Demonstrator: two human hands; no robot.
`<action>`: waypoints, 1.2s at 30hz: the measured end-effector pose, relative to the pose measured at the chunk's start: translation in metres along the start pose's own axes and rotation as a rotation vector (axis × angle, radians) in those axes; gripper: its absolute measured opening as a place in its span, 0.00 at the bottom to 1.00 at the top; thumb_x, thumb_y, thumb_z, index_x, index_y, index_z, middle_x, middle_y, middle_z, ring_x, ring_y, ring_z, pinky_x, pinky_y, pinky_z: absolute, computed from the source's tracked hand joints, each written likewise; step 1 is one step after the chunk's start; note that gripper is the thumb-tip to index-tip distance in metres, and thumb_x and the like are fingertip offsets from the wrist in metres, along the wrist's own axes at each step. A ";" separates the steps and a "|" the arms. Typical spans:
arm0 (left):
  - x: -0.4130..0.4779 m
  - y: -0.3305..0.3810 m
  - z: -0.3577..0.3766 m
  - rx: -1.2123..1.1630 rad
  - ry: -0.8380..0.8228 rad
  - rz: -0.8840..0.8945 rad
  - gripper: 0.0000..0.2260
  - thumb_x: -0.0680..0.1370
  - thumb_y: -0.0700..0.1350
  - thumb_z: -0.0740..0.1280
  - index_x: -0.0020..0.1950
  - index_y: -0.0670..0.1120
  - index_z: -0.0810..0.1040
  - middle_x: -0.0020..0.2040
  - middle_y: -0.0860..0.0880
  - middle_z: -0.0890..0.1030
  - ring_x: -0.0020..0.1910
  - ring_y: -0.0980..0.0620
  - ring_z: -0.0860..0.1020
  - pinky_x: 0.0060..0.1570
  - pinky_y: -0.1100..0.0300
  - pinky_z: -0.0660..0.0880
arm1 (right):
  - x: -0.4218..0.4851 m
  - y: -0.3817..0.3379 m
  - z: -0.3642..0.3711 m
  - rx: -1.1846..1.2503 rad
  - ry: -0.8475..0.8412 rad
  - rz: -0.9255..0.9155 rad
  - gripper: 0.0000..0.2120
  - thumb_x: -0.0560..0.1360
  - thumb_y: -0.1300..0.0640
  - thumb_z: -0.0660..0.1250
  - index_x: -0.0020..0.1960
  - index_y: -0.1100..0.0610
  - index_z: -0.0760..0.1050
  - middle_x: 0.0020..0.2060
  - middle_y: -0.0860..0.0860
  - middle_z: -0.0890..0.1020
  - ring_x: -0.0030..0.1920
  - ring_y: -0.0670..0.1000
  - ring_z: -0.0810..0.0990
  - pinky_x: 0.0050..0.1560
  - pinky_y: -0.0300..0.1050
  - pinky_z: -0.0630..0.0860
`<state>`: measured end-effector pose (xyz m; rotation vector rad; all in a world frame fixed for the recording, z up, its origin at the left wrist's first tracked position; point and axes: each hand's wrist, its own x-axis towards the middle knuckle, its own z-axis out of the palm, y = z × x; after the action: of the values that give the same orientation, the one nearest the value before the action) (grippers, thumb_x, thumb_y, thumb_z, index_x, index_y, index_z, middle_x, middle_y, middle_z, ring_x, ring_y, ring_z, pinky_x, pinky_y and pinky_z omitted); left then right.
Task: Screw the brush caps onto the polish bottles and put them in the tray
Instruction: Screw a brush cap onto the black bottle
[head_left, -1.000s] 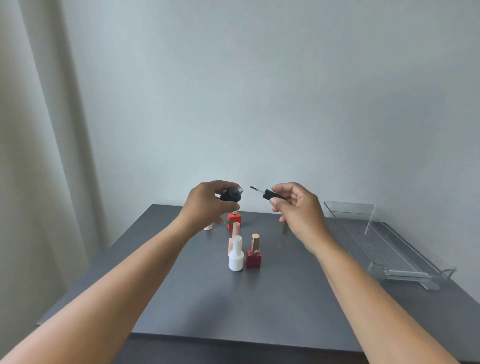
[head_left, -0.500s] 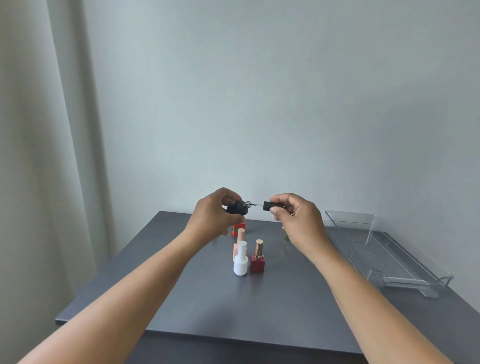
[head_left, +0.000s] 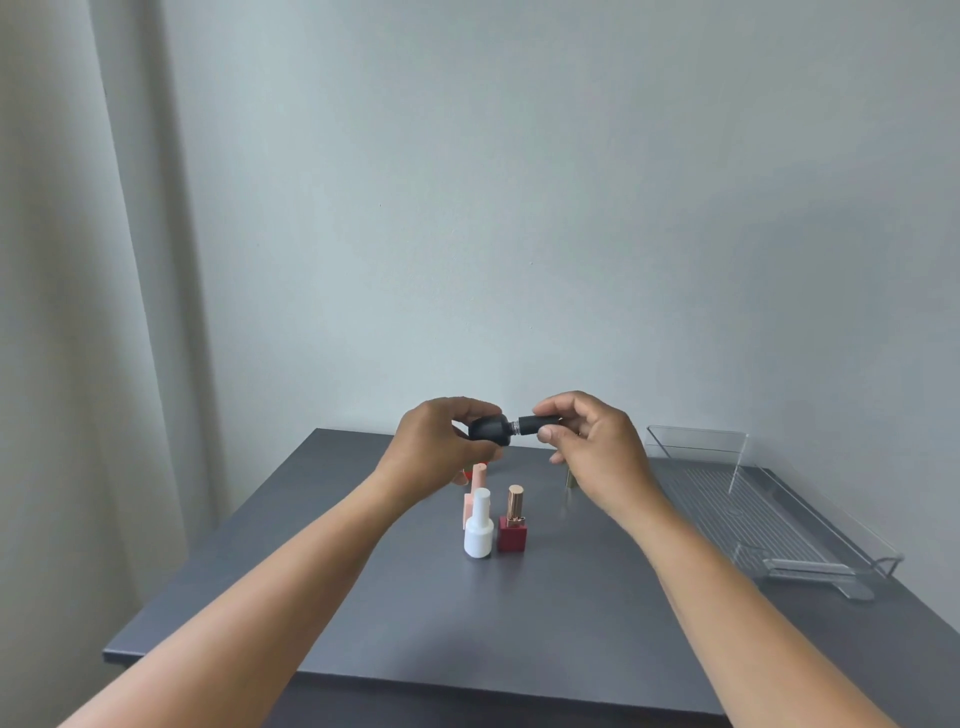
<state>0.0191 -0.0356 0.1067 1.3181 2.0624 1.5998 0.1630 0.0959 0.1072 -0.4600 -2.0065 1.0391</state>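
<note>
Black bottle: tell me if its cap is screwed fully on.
Not fully: silver neck thread shows between the black bottle and its cap.

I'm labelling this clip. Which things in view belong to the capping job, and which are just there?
Job:
black round bottle, in left hand
black brush cap, in right hand
white bottle
dark red square bottle
pink bottle
clear plastic tray

Just there:
grey table
pale curtain

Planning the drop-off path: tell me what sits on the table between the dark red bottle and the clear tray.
In the head view, bare table lies between the dark red bottle and the clear tray; only the right forearm passes above.
</note>
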 end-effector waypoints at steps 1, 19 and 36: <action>0.000 0.000 0.001 -0.010 -0.004 -0.005 0.16 0.69 0.39 0.77 0.51 0.56 0.84 0.48 0.53 0.84 0.30 0.60 0.80 0.28 0.67 0.76 | 0.000 0.001 0.000 0.004 -0.011 0.010 0.14 0.74 0.65 0.68 0.45 0.46 0.80 0.42 0.49 0.85 0.43 0.55 0.83 0.46 0.50 0.82; -0.002 -0.006 0.003 -0.068 0.014 -0.011 0.15 0.68 0.39 0.79 0.51 0.51 0.82 0.47 0.52 0.86 0.40 0.50 0.84 0.28 0.65 0.76 | 0.002 0.004 -0.003 0.123 -0.105 0.089 0.12 0.75 0.44 0.69 0.48 0.53 0.78 0.32 0.55 0.85 0.27 0.50 0.78 0.28 0.43 0.74; 0.000 -0.012 -0.005 -0.040 0.017 0.021 0.15 0.67 0.41 0.80 0.49 0.54 0.82 0.43 0.57 0.85 0.38 0.48 0.84 0.29 0.62 0.78 | 0.006 0.003 -0.004 -0.159 -0.183 0.207 0.38 0.69 0.22 0.51 0.40 0.54 0.81 0.29 0.52 0.85 0.23 0.50 0.79 0.31 0.42 0.71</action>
<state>0.0095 -0.0391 0.0981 1.3211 2.0218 1.6574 0.1621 0.1031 0.1090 -0.6907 -2.2518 1.0827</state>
